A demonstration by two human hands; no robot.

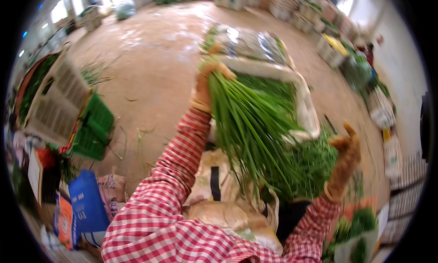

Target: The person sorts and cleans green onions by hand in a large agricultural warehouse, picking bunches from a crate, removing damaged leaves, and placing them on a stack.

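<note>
My left hand (204, 87), in a tan glove, is closed around the pale stem end of a bunch of garlic chives (251, 121). The long flat leaves fan down and to the right, in front of my lap. My right hand (347, 156), gloved too, is raised at the right with fingers apart and nothing in it. Behind the bunch stands a white foam box (309, 108) with more greens inside; the leaves cover part of its near side. A heap of loose greens (315, 165) lies between the box and my right hand.
Beyond the box, another container holds plastic-wrapped greens (248, 44). At the left are a tilted white crate (59, 99), a green crate (96, 124) and a blue bag (89, 201). Filled crates and bags, including a white crate (329, 53), line the right wall.
</note>
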